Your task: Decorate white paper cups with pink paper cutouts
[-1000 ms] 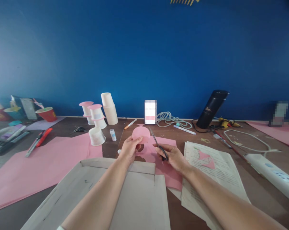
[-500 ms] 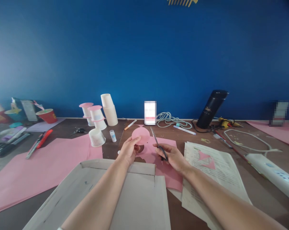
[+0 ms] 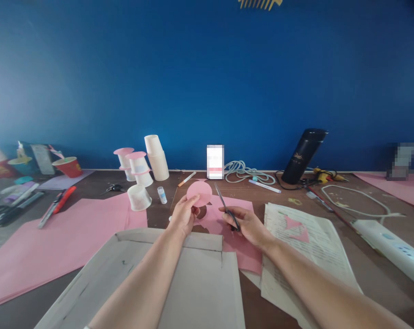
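Between its thumb and fingers, my left hand [image 3: 185,214] pinches a pink paper circle [image 3: 200,193] at its lower left edge. My right hand [image 3: 245,220] is closed round the dark handles of a pair of scissors [image 3: 222,196]. The blades point up and away, a short gap to the right of the circle, and look nearly closed. Below both hands lies a cut sheet of pink paper [image 3: 246,253] with a rounded gap in it. A white paper cup [image 3: 139,198] rests on its side left of my left hand, beside a small clear tube [image 3: 162,195].
Paper cups with pink discs [image 3: 139,165] and stacked cups [image 3: 158,160] stand at the back. Pink sheets [image 3: 90,228] and a utility knife [image 3: 57,205] lie left. A grey board [image 3: 203,283] is in front; printed pages [image 3: 313,265], a black flask [image 3: 303,155] and a power strip [image 3: 392,246] are right.
My left hand has shifted the pink circle slightly left, away from the scissors. My right hand has barely moved.
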Motion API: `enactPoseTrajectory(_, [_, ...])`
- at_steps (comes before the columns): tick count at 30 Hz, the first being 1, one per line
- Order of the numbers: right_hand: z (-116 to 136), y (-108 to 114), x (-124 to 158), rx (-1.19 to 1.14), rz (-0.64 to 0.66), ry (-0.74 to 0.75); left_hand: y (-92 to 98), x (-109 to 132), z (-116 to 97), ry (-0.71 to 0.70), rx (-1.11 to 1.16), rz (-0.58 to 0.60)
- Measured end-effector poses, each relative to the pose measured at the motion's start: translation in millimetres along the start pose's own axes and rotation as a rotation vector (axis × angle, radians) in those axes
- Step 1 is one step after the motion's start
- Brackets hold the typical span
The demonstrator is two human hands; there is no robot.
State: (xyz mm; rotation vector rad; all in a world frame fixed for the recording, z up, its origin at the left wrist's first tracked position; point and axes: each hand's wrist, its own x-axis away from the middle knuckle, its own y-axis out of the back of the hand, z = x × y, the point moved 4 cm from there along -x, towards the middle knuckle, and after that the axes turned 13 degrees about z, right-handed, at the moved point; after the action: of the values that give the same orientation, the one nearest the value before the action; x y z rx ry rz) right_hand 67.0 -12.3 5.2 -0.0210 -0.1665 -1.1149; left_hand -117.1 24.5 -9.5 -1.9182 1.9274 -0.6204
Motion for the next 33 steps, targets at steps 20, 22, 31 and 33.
enactPoseTrajectory(20, [-4.6,-11.5,0.4,0.097,0.168,0.054,-3.1,1.5,-7.6,-0.074,0.176,-0.006])
enactPoseTrajectory(22, [-7.7,-13.4,-1.6,0.116,0.191,0.078,-7.0,4.3,-5.8,-0.048,0.209,-0.021])
enactPoseTrajectory(31, [-5.0,-17.9,-0.8,0.168,0.192,0.094,-20.1,9.9,2.7,-0.002,0.226,0.009])
enactPoseTrajectory(33, [-5.9,-17.3,-1.3,0.169,0.181,0.098,-19.4,9.8,3.7,-0.003,0.217,0.013])
